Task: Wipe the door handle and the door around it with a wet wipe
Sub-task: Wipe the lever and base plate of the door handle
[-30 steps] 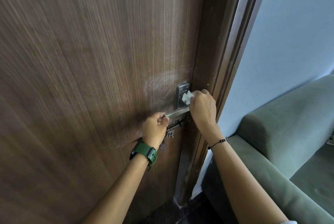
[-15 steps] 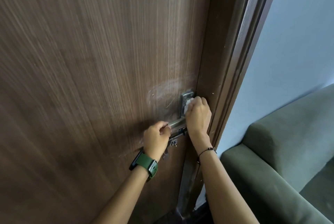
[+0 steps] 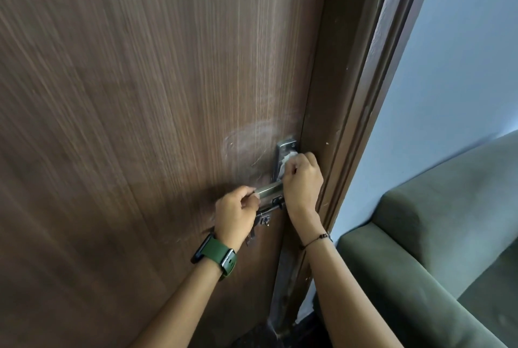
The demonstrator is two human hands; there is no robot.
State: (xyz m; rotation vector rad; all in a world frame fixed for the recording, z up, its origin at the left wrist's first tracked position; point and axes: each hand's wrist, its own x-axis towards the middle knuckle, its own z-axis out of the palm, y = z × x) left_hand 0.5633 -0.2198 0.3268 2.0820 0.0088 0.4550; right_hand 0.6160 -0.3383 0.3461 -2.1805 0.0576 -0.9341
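Head view: the wooden door [image 3: 140, 123] is filling the left and centre of the frame, with its metal handle [image 3: 270, 188] sitting just right of centre, low in the picture. The left hand [image 3: 236, 214] is gripping the free end of the handle lever, fingers curled round it, steadying it. The right hand [image 3: 303, 179] is bunching the wet wipe [image 3: 288, 157] in curled fingers and pressing it against the metal backplate [image 3: 285, 148] above the lever; only a small white wad is showing above the knuckles. A slide bolt [image 3: 269, 211] is sitting just under the lever, between the two wrists. A green watch [image 3: 217, 256] is showing on the left wrist, and a green sofa [image 3: 434, 235] is occupying the lower right of the frame beside the door frame [image 3: 361, 95].

Judging from this, the work is sitting mid-task. Pale curved smears on the wood, just left of and above the backplate, are suggesting that part of the door surface is already wiped. The plate is being done now. The lever under the left hand, the bolt area and the wood below the handle are looking as though they are yet to be covered, though that cannot be told for certain.
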